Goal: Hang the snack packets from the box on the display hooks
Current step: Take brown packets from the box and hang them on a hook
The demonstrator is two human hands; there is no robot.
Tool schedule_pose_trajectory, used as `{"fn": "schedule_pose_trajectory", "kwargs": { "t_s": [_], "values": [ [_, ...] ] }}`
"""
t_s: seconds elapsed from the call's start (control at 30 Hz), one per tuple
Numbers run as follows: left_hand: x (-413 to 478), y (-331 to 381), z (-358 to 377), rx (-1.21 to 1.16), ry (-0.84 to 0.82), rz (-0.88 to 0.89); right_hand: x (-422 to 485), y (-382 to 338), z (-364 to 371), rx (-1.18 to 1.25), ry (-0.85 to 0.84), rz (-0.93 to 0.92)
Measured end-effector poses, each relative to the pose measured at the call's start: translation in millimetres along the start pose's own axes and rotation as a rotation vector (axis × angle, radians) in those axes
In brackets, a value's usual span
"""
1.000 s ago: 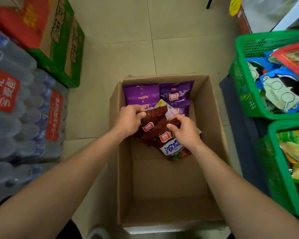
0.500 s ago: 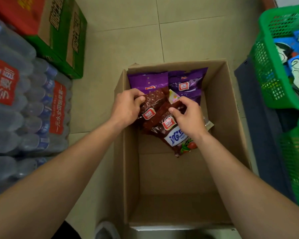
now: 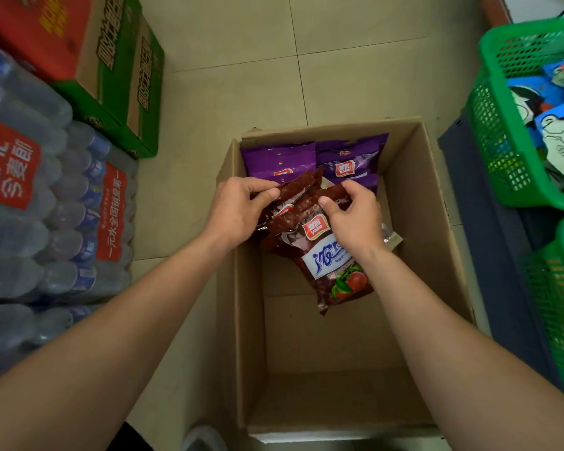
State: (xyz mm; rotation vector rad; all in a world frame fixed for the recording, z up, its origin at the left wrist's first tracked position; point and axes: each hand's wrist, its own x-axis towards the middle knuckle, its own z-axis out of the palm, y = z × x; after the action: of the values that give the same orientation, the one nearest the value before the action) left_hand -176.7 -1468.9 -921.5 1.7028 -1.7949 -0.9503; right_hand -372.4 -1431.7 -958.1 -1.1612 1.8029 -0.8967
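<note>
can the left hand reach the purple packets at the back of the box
Probably yes: the purple packets lie mostly uncovered just beyond the left hand in the open box, though it is pinching the dark red packets.

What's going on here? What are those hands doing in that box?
A person is reaching into a cardboard box on the floor. The left hand and the right hand each pinch the top edges of dark red snack packets, gathering a small bunch. Purple snack packets lie at the far end of the box. Nothing has been hung up yet.
</note>
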Motion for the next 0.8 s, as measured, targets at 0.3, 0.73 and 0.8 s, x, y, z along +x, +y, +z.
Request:
{"fn": "schedule_pose_trajectory", "kwargs": {
  "t_s": [0.3,0.73,0.8],
  "values": [
    [-7,1,-2,0.163,-0.060,0.062,-1,-6,3,0.004,0.023,0.000],
    [-1,12,8,-0.142,-0.024,-0.158,2,-16,-8,-0.053,0.006,-0.146],
    [-1,14,10,-0.157,-0.046,-0.150,2,-19,-4,-0.057,0.026,-0.160]
  ]
}}
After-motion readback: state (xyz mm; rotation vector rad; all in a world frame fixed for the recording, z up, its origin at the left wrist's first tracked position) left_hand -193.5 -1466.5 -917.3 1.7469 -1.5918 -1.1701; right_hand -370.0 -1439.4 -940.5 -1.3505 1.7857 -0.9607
